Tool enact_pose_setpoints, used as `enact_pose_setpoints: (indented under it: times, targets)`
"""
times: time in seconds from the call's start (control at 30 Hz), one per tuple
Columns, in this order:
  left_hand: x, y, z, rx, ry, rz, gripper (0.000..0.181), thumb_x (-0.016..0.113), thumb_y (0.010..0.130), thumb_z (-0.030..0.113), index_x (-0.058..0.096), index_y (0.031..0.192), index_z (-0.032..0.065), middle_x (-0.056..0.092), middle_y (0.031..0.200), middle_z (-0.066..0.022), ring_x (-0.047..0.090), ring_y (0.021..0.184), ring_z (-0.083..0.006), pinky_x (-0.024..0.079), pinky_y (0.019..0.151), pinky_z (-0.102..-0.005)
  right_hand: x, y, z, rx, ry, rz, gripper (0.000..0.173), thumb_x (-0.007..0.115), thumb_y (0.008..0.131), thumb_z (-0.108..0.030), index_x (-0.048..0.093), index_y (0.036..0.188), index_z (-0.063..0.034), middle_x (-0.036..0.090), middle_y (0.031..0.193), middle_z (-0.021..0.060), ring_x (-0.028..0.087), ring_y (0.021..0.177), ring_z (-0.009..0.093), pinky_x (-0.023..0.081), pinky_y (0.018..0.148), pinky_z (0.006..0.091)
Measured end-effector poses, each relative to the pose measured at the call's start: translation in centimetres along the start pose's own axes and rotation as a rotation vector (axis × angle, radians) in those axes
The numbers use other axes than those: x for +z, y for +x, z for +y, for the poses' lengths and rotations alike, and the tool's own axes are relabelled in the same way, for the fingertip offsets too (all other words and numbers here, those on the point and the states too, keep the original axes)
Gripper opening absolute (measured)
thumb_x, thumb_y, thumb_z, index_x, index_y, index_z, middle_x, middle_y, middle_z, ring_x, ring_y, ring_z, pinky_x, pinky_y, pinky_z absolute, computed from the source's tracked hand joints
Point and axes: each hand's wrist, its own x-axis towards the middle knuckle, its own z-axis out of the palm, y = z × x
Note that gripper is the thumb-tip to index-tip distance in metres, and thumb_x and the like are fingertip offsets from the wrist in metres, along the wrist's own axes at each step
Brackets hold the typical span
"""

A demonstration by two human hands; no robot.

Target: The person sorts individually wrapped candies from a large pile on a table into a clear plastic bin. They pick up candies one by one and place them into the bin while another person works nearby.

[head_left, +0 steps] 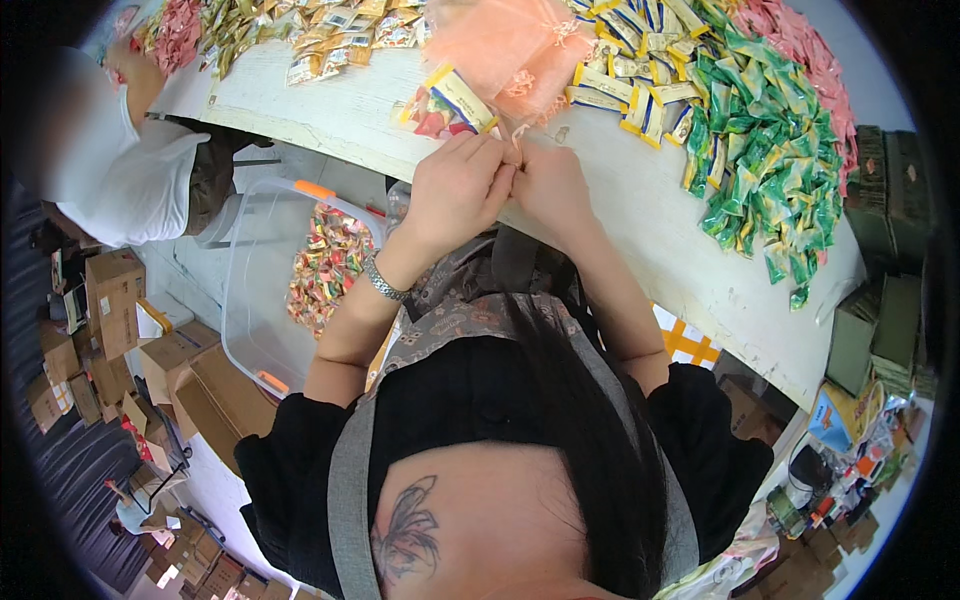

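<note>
At the table's near edge, my left hand and my right hand meet with bent fingers. Between them they pinch the gathered neck and drawstring of a small organza pouch. The filled pouch lies on the white table beyond my left hand. Red and green wrapped pieces show in it, along with a cream packet with blue and yellow trim. My fingers hide part of the neck. Just past my hands is a pile of flat peach organza pouches.
Cream-and-yellow packets, green packets and pink packets are heaped to the right. Gold packets lie at the far left. A clear plastic bin of wrapped pieces stands below, near another person. Cardboard boxes are stacked behind.
</note>
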Motion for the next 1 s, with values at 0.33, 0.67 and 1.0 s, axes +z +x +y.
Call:
enact_pose_setpoints:
  times: [0.33, 0.67, 1.0]
  targets:
    - [-1.7, -0.1, -0.5, -0.309, -0.786, -0.115, 0.004, 0.056, 0.087, 0.004, 0.057, 0.091, 0.0022, 0.057, 0.083, -0.0043, 0.053, 0.073, -0.0108, 0.043, 0.066, -0.0242, 1.6, 0.3, 0.0, 0.118, 1.025, 0.208, 0.024, 0.072, 0.073, -0.015, 0.062, 0.089, -0.0012, 0.063, 0.07, 0.0045, 0.063, 0.072, 0.014, 0.051, 0.066, 0.0285]
    - [-0.7, -0.3, 2.9, -0.158, -0.13, 0.166, 0.031, 0.067, 0.073, 0.0, 0.063, 0.103, 0.0068, 0.057, 0.088, -0.0061, 0.057, 0.068, -0.0186, 0.048, 0.061, -0.0282, 1.9, 1.2, 0.3, 0.282, 0.882, 0.238, 0.02, 0.067, 0.075, -0.015, 0.052, 0.072, -0.0016, 0.054, 0.062, 0.0051, 0.053, 0.061, 0.011, 0.043, 0.053, 0.0264]
    - [-3.6, -1.2, 0.6, -0.231, -0.649, 0.148, 0.025, 0.054, 0.082, -0.005, 0.065, 0.103, 0.0014, 0.06, 0.099, -0.0104, 0.062, 0.089, -0.0195, 0.054, 0.07, -0.0295, -3.2, -1.0, -0.4, -0.064, 1.213, -0.056, 0.027, 0.063, 0.085, -0.009, 0.059, 0.111, -0.0026, 0.058, 0.084, -0.0007, 0.052, 0.07, 0.005, 0.043, 0.059, 0.0188]
